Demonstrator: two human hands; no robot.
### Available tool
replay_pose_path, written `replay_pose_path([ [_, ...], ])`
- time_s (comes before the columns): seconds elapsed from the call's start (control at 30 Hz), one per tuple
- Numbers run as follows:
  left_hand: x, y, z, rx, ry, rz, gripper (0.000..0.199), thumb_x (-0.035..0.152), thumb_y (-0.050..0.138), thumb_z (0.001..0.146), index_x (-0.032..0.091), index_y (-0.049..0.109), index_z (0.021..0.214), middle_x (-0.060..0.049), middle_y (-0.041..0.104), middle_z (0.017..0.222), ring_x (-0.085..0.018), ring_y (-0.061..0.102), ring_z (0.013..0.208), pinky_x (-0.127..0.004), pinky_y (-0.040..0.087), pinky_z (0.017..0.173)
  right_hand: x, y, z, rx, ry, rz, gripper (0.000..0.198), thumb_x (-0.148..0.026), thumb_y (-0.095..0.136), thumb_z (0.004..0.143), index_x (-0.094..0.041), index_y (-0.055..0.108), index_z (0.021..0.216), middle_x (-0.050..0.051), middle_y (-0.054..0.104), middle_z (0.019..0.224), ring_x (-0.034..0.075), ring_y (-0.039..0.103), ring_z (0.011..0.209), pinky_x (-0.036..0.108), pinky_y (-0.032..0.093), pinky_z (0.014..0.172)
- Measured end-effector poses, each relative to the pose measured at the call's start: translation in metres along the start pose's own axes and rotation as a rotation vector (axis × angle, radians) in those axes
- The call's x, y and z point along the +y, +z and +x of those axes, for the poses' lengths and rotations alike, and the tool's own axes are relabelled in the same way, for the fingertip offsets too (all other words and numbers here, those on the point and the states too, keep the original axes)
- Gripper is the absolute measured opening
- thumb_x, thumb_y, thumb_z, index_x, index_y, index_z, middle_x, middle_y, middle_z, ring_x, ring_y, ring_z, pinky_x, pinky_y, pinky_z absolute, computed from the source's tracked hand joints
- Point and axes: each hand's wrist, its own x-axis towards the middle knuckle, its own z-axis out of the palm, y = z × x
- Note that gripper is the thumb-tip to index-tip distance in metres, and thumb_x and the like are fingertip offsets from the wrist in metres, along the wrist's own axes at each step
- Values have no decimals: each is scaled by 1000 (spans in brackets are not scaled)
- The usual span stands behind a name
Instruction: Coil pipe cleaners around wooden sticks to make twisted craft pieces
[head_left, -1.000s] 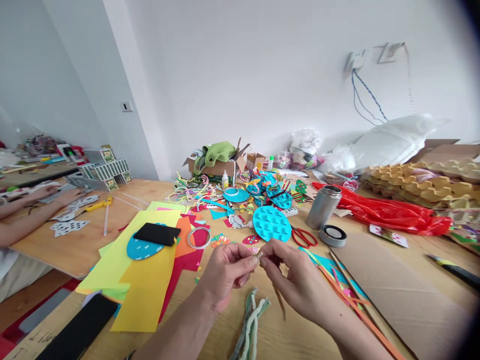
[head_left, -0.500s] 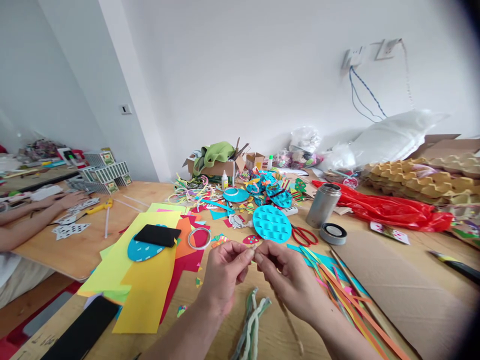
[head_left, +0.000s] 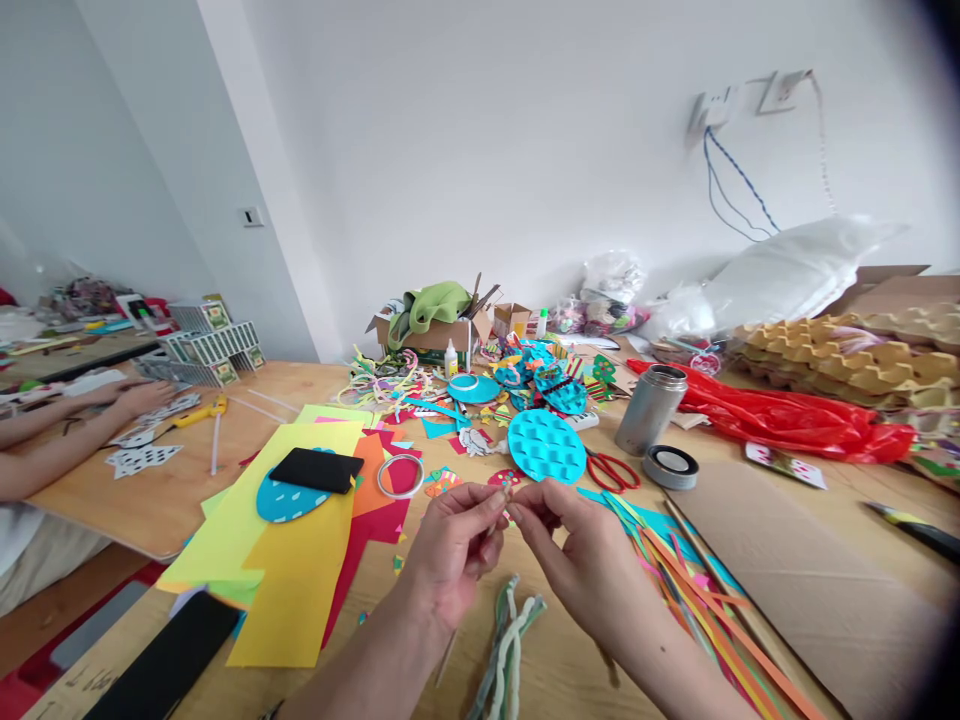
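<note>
Head view: two hands meet at about 6 o'clock, low over the wooden surface.
Left hand: fingertips pressed together, pinching a small tan piece, too small to name surely; it looks like the end of a pipe cleaner.
Right hand: fingers curled, pinching the same piece from the 3 o'clock side, the two hands nearly touching.
Beneath: a bundle of green and white pipe cleaners lies on the surface just below the wrists.
Risk: the grip is only fingertip-deep, so I judge a twist or tug could slip the piece loose among the paper scraps, where it would be hard to find.
Nearby hazard: red scissors at 1 o'clock, beside the blue dimpled disc.
Change: compared with a second ago, the hands sit slightly lower, and the thin strand hanging under the right hand is no longer plainly seen.
</note>
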Motion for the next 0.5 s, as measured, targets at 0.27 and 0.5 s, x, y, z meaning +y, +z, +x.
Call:
replay_pose_path([
  [0.27, -7, 5, -1, 14, 61, 25, 21, 28, 73, 66, 11, 62, 70, 5, 49, 52, 0, 34, 36, -15, 13, 35, 2, 4, -3, 108, -157, -295, 21, -21, 41, 88, -18, 49, 69, 2, 53, 63, 14, 50, 55, 24, 33, 51],
  [0.5, -13, 8, -6, 88, 132, 65, 24, 29, 70, 69, 11, 55, 62, 7, 41, 46, 0, 27, 36, -15, 12, 35, 2, 8, -3, 93, -165, -324, 19, -23, 43, 88, -19, 48, 70, 1, 54, 65, 14, 50, 57, 24, 32, 51],
])
